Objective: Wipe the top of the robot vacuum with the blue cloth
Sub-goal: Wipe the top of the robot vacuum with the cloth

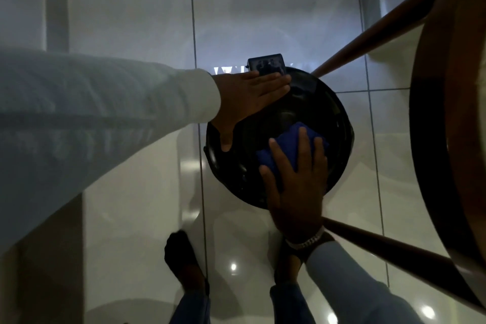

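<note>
A round black robot vacuum [326,110] sits on the glossy tiled floor, seen from straight above. My right hand [297,181] presses a folded blue cloth [286,144] flat against the near right part of its top, fingers spread over the cloth. My left hand [249,100] lies flat and open on the vacuum's far left edge, thumb pointing toward me, holding nothing. A small black box [267,63] stands at the vacuum's far rim, just beyond my left fingertips.
A round wooden table top [447,113] fills the right side, with two wooden legs [381,31] slanting over the floor on either side of the vacuum. My two feet [184,260] stand on the white tiles [131,218] just below the vacuum. A wall base runs along the top.
</note>
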Motion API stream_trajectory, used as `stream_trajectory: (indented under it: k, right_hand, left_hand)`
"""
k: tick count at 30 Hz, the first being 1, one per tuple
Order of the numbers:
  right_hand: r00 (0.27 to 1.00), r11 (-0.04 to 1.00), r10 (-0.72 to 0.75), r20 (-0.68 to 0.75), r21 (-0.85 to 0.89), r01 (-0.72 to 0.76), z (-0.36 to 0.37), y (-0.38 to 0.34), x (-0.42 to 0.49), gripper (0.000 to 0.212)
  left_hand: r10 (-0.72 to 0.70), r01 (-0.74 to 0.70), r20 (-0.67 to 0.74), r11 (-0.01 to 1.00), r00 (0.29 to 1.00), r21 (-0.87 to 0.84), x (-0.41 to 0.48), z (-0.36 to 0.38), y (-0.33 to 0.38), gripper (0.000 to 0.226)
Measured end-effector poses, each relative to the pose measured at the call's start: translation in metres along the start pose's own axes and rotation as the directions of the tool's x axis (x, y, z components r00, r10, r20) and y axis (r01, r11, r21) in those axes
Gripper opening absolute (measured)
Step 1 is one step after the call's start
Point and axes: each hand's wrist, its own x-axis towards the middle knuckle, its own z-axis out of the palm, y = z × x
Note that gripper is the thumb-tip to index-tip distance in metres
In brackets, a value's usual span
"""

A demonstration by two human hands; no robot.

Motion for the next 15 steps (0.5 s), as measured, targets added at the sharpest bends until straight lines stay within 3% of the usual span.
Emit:
stream_trajectory:
  k: [3, 7, 11, 15]
  right_hand:
    - [0.989, 0.989, -0.150, 0.001, 0.014, 0.150, 0.015, -0.031, -0.010, 0.047]
    - [0.927, 0.921, -0.374, 0.004, -0.113, 0.372, 0.033, -0.034, -0.026, 0.047]
    - [0.891, 0.882, -0.452, 0.027, -0.136, 0.452, 0.028, -0.008, -0.032, 0.045]
    - [0.908, 0.899, -0.415, 0.056, -0.126, 0.419, 0.002, 0.047, -0.048, 0.066]
  left_hand:
    - [-0.002, 0.002, 0.005, 1.000, 1.000, -0.010, -0.002, -0.002, -0.002, 0.161]
    - [0.005, -0.004, 0.016, 1.000, 1.000, -0.007, -0.001, -0.001, 0.001, 0.159]
    - [0.009, -0.009, 0.016, 1.000, 1.000, 0.010, -0.002, -0.003, 0.002, 0.160]
    - [0.011, -0.011, 0.030, 1.000, 0.999, 0.003, -0.001, -0.003, 0.002, 0.161]
